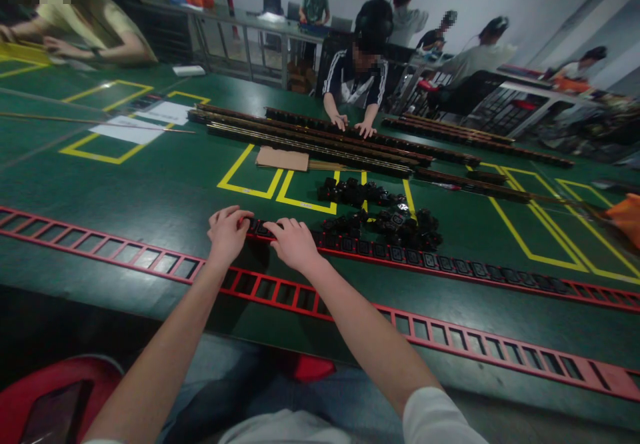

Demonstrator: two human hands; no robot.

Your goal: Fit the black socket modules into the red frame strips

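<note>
Item one?

– Left hand [227,234], fingers bent at the left end of the farther red slotted frame [373,259], fingertips touching there. Whether gripping or only steadying, cannot tell.

Item two?

– Right hand [295,243], just beside the left, fingers half bent, forefinger reaching onto the same frame near its end. Grip likewise cannot be told; the fingertips partly cover what they touch.

Contents of that frame?

– Square black inserts [429,260], one row, seated from the hands rightward. Slots at the far right end: open.

Step in hand?

– Judged: seating or aligning an insert at the left end. Next move would call for level pressure on that piece, frame held against sliding, then a check that it sits flush with its neighbours.

Adjacent stock?

– Loose black parts [410,227], heaped just beyond the frame. Second red frame [620,381], nearer the body, slots open.

Outer items?

– Cardboard piece [283,159], flat; beyond it, long dark rails [310,143], bundled, with a co-worker's hands [367,129] on them. Paper sheets [127,129], left. Yellow tape outlines [557,262] on the green tabletop [480,221]. Phone [57,414], on a red stool [103,371], lower left.
</note>
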